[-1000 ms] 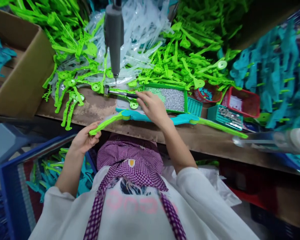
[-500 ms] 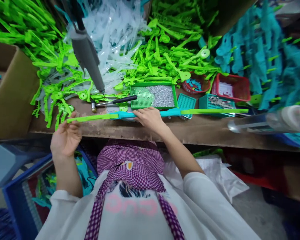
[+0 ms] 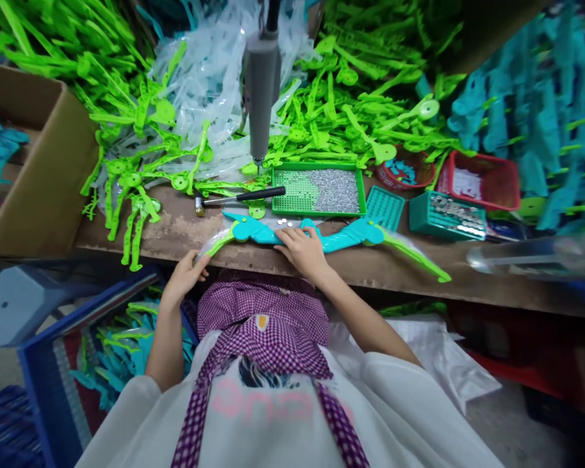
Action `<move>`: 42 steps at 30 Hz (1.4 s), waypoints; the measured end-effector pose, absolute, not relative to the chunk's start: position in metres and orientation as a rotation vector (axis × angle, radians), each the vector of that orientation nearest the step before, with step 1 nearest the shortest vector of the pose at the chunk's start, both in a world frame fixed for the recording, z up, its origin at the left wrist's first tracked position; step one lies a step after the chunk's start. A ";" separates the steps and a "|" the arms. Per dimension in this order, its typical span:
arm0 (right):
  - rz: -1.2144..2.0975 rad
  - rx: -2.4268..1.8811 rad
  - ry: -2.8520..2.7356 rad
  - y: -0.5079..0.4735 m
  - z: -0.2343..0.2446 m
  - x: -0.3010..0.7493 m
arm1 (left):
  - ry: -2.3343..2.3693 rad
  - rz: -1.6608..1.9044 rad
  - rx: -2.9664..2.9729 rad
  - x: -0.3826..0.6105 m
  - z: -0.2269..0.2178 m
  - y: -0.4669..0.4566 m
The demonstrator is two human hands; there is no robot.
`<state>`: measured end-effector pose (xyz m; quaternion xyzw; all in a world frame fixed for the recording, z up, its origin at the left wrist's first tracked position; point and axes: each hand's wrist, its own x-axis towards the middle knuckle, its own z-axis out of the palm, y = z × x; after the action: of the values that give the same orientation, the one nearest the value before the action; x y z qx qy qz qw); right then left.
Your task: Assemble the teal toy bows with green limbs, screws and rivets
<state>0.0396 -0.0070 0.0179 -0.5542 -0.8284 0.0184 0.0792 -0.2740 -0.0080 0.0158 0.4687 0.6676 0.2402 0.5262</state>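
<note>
A teal and green toy bow (image 3: pixel 344 236) lies along the front edge of the wooden bench (image 3: pixel 185 227). My right hand (image 3: pixel 305 250) rests on its teal middle grip, fingers curled over it. At the bow's left green tip my left hand (image 3: pixel 185 276) pinches the limb end, at the bench edge. Several small silver discs (image 3: pixel 285 223) lie beside the grip. A grey hanging power screwdriver (image 3: pixel 260 84) points down just behind, over a hammer (image 3: pixel 244 196) lying flat.
A green tray of tiny screws (image 3: pixel 322 190) sits behind the bow, with small teal and red baskets (image 3: pixel 478 185) to its right. Heaps of green, clear and teal plastic parts (image 3: pixel 351 110) fill the back. A cardboard box (image 3: pixel 34 175) stands left, a blue crate (image 3: pixel 68 364) below.
The bow has been turned and pulled to the bench's front edge, its limbs now angled down. My left hand went from open beside the tip to gripping it. The hanging screwdriver swung back right.
</note>
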 end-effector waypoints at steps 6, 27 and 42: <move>0.086 -1.447 -2.540 0.068 0.044 -0.022 | 1.503 0.673 0.930 -0.254 -0.004 -0.041; 0.701 -1.902 -2.018 -0.062 0.023 -0.025 | 1.198 0.643 0.724 -0.249 -0.026 -0.046; 0.713 -2.067 -2.018 -0.075 -0.002 -0.040 | 1.154 0.642 0.720 -0.251 -0.029 -0.045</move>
<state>-0.0404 -0.0751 -0.0022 -0.6922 -0.6760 0.2388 0.0830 -0.2510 -0.0446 -0.0290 0.3272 0.5241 0.2914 0.7302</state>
